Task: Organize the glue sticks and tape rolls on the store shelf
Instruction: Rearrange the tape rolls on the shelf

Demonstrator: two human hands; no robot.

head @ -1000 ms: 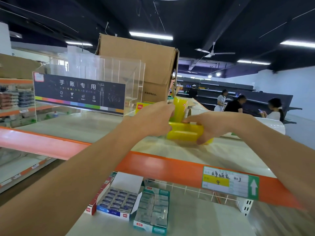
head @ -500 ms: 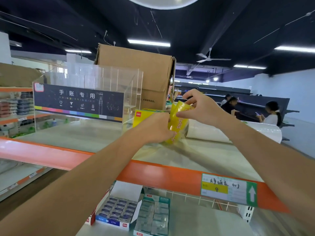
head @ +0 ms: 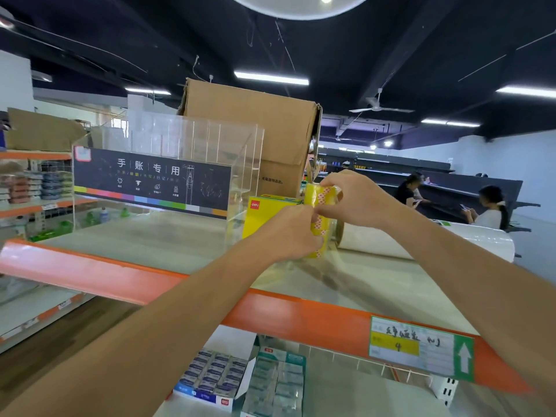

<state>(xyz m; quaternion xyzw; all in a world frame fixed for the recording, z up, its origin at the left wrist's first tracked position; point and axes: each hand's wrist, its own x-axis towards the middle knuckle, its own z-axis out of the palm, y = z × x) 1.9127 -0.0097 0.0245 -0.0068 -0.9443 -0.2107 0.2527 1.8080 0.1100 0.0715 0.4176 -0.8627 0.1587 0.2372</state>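
Right of the yellow box (head: 264, 216): tape stack (head: 320, 219), flat a second ago, now upright on shelf (head: 376, 284); left hand (head: 288, 233) and right hand (head: 355, 200) both grip it. Placement nearly done.

Both of the person's forearms come into the head view bare, from the bottom corners of the frame up to the wrists, with no sleeve edge showing anywhere along them. The left hand (head: 288, 233) is bare: no glove, and no ring, watch or band on the parts that face the camera. The right hand (head: 359, 198) is bare too, its wrist plain and unmarked. The fingers (head: 328, 182) of that hand are uncovered, with short nails. No other part of the person's body or clothing is in view.
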